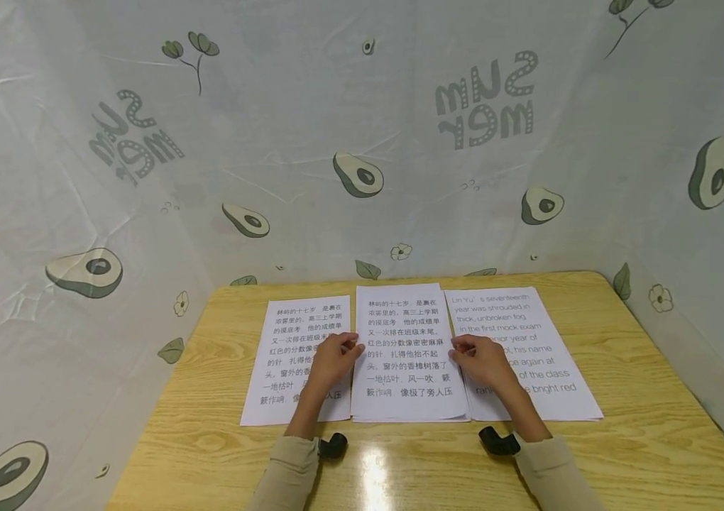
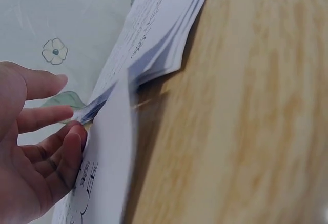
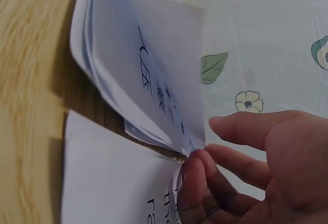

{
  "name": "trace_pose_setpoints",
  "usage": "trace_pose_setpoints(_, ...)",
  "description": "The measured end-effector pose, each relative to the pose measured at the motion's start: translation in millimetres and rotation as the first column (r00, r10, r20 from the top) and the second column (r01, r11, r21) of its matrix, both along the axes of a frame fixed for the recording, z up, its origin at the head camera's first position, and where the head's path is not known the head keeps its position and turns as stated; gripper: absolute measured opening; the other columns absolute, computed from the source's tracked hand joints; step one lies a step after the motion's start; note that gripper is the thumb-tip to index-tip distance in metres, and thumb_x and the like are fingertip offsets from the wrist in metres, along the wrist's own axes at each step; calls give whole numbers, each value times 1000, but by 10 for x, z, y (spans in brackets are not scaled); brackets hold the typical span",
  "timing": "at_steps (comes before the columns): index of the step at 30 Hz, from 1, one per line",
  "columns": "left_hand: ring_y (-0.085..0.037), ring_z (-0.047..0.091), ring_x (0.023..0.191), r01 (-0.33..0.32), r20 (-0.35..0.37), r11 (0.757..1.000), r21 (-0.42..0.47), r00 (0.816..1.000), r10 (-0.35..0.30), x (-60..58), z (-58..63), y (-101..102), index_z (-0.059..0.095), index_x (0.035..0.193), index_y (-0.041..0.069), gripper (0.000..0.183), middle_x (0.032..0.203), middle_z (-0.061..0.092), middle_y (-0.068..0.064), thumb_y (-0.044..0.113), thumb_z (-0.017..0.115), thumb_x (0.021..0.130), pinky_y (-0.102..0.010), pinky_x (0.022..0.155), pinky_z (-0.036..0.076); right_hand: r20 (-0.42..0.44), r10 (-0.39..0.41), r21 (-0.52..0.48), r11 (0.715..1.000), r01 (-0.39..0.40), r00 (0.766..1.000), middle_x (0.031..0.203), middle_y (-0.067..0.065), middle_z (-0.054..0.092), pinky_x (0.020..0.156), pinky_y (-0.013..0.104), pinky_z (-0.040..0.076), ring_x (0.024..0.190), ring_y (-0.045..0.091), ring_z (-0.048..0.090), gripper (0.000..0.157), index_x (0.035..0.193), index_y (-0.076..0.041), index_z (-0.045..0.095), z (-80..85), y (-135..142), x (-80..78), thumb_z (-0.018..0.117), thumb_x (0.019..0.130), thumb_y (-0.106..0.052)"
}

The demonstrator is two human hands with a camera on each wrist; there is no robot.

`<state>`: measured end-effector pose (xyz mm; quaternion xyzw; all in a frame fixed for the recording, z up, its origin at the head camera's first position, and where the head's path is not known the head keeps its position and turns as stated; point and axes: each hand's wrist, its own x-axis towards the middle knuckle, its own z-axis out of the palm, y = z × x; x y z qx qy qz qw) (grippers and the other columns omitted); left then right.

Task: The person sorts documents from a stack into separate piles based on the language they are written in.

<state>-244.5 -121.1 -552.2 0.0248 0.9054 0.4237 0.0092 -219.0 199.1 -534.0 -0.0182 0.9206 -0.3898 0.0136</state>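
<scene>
Three printed paper stacks lie side by side: a left stack (image 1: 279, 369) with Chinese text, a middle stack (image 1: 400, 355) also with Chinese text, and a right stack (image 1: 554, 369) with English text. My left hand (image 1: 334, 360) is at the middle stack's left edge, over part of the left stack. At the opposite edge, my right hand (image 1: 485, 360) lies partly over the right stack. Both wrist views show thumbs apart from the bent fingers, whose tips are at the paper edges. Lower sheets (image 3: 97, 80) of the middle stack fan slightly apart at the near edge.
The stacks lie on a wood-grain table (image 1: 209, 454) with a glare spot near its front. A pale curtain (image 1: 298, 113) printed with avocados hangs behind and at the sides. A black device (image 1: 333, 446) is on the left wrist, another (image 1: 499, 441) on the right.
</scene>
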Motion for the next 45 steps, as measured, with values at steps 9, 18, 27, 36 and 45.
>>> trace_pose_setpoints(9, -18, 67, 88, -12, -20, 996, 86, 1000, 13, -4, 24, 18, 74, 131, 4, 41, 107, 75, -9, 12, 82, 91, -30, 76, 56, 1, -20, -79, 997, 20, 1000, 101, 14, 79, 66, 29, 54, 82, 19, 74, 41, 131, 4, 71, -10, -24, -7, 78, 95, -13)
trace_pose_setpoints(18, -17, 70, 86, -68, -50, 992, 106, 996, 73, 20, 57, 25, 73, 133, 6, 43, 104, 75, -8, 1, 80, 90, -30, 73, 60, 21, -55, -158, 986, 58, 998, 106, 21, 77, 61, 29, 56, 71, 18, 74, 37, 131, 4, 71, 53, -40, 8, 73, 97, -8)
trace_pose_setpoints(27, -17, 69, 86, -53, -43, 981, 187, 997, 62, 3, 109, -44, 73, 135, 8, 41, 108, 75, -8, 4, 78, 94, -27, 66, 59, 47, -77, -232, 969, 86, 996, 112, 21, 74, 70, 31, 63, 86, 19, 76, 39, 137, 0, 69, 79, -25, 3, 73, 98, -8)
trace_pose_setpoints(36, -17, 69, 83, -52, -29, 971, 235, 998, 60, 8, 136, -46, 72, 136, 7, 42, 109, 74, -10, 3, 77, 95, -27, 67, 63, 53, -81, -258, 962, 92, 995, 113, 21, 74, 72, 34, 65, 83, 17, 74, 41, 139, 0, 68, 105, -2, -3, 73, 99, -10)
trace_pose_setpoints(45, -16, 69, 83, -43, -40, 969, 242, 998, 54, 6, 123, -49, 72, 136, 6, 42, 109, 74, -11, 2, 77, 94, -26, 66, 63, 48, -75, -263, 961, 85, 996, 113, 22, 74, 71, 32, 64, 82, 17, 75, 41, 139, 0, 68, 99, 6, -2, 72, 100, -9)
